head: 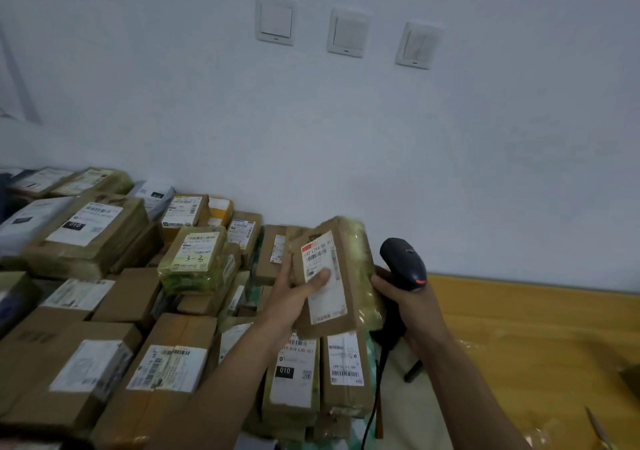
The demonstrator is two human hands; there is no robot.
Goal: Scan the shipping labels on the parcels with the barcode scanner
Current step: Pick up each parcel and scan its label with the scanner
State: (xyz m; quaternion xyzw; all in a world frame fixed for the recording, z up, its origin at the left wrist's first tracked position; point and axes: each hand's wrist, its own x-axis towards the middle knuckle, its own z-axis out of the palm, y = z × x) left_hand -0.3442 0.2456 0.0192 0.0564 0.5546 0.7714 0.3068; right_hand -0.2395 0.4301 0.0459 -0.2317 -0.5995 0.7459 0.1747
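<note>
My left hand (294, 295) grips a small brown parcel (349, 276) wrapped in tape and holds it up above the pile. Its white shipping label (320, 259) faces me, with my thumb pressed on the label's middle. My right hand (407, 299) grips the handle of a black barcode scanner (403, 262) just right of the parcel. The scanner's head stands upright with a red mark on its side, and its black cable (375, 397) hangs down. Whether the scanner touches the parcel I cannot tell.
Several brown and taped parcels with white labels cover the surface at left and below my hands, among them two labelled boxes (294, 380) under the held parcel. A yellow wooden surface (519, 338) lies at right. Three wall switches (348, 32) sit on the white wall.
</note>
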